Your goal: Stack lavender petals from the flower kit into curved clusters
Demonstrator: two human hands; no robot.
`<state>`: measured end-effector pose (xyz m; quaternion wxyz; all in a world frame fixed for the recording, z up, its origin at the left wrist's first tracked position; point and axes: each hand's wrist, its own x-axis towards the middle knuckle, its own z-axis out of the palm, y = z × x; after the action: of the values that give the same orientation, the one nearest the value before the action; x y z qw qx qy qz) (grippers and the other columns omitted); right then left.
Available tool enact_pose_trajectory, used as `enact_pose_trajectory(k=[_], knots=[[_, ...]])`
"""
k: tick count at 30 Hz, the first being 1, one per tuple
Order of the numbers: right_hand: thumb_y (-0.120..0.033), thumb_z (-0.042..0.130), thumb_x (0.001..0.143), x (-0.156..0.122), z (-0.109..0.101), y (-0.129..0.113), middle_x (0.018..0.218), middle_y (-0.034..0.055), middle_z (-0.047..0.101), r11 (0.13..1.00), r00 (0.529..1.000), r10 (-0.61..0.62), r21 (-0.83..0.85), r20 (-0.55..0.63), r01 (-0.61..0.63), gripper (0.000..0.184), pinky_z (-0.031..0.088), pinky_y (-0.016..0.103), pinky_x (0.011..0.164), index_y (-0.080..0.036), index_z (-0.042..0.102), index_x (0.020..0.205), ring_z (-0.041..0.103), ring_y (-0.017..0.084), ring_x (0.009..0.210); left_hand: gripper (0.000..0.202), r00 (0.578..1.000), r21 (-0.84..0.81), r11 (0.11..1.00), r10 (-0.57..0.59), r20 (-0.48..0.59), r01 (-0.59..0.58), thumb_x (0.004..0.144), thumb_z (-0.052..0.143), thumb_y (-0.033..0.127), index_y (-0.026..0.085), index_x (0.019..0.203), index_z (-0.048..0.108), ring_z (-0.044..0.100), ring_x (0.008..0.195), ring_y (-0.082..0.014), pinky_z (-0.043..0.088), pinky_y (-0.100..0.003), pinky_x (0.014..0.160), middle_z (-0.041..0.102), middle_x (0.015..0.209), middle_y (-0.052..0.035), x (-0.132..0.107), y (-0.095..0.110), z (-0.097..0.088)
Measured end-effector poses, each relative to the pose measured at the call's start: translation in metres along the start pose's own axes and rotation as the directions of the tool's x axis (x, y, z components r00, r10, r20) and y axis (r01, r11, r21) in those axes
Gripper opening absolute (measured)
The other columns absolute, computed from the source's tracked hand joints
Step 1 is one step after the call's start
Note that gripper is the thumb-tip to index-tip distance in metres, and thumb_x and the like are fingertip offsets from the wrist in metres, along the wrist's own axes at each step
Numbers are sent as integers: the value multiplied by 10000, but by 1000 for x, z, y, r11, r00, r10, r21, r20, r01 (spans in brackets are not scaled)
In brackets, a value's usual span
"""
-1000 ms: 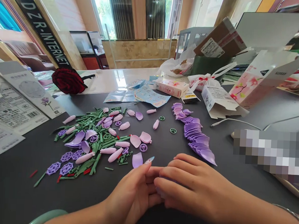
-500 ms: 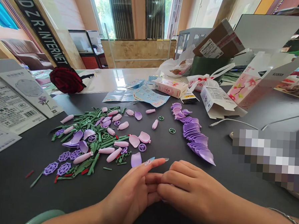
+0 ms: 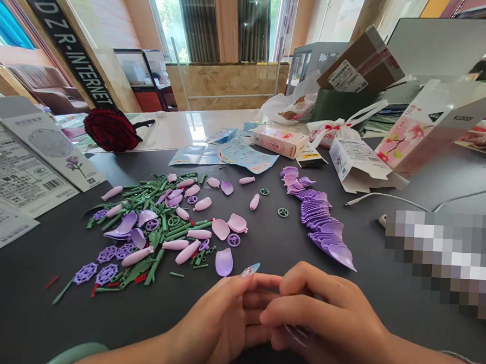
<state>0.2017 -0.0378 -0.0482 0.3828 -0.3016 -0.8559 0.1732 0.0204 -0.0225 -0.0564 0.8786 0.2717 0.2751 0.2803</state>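
Observation:
My left hand [image 3: 215, 319] and my right hand [image 3: 317, 311] meet at the near edge of the dark tabletop, with the fingers curled together. Something small seems pinched under my right fingers, but the hands hide it. A lone lilac petal [image 3: 224, 262] lies just beyond my left fingertips, not touching them. Farther left spreads a heap of green stem pieces [image 3: 155, 221] with pink buds and purple parts. A long overlapping row of lilac petals [image 3: 320, 221] lies beyond my right hand.
Printed instruction sheets [image 3: 23, 176] lie at the left, and a dark red rose [image 3: 111, 130] lies behind them. Blossom-printed boxes [image 3: 433, 124], a white plastic bag [image 3: 333, 129] and blue paper packets [image 3: 244, 155] stand along the back. A white cable [image 3: 389, 196] crosses the right side.
My left index finger has curled in from its extended position, and my right fingers have risen over it. The hands sit closer together, and the lilac piece seen between them a second ago is now hidden.

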Motion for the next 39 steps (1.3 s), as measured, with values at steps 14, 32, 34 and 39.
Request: enact_pose_trajectory(k=[14,32,34,39], knots=[[-282,511,936,2,6,1,723,-57,477,967,955,234,148,-184,-208,86,422,135,486,-271,427,917,475,75,557,599,992,80,995,-64,106,55,690,681,680,126,906,612,641,682,-148,462,-283,719,662,745,-46,0,-6,-1],[-375,415,938,4,7,-8,718,-24,572,866,893,447,225,49,-446,149,464,206,544,-233,457,923,519,115,593,317,999,439,897,19,50,-39,681,818,322,131,831,615,652,736,-124,495,-244,732,682,772,-29,-8,-3,3],[-395,390,949,4,7,-9,703,-23,567,843,875,473,238,103,-483,178,452,214,537,-228,446,921,507,117,583,348,998,441,896,51,35,-61,686,808,392,130,795,608,655,705,-133,506,-261,721,672,729,-26,-9,-3,5],[-497,353,961,2,8,-6,683,-17,585,862,894,437,234,104,-449,281,416,227,504,-228,431,961,504,120,551,392,998,460,886,67,9,-63,675,804,452,133,772,597,651,680,-140,510,-279,710,665,694,-23,-9,-1,5]])
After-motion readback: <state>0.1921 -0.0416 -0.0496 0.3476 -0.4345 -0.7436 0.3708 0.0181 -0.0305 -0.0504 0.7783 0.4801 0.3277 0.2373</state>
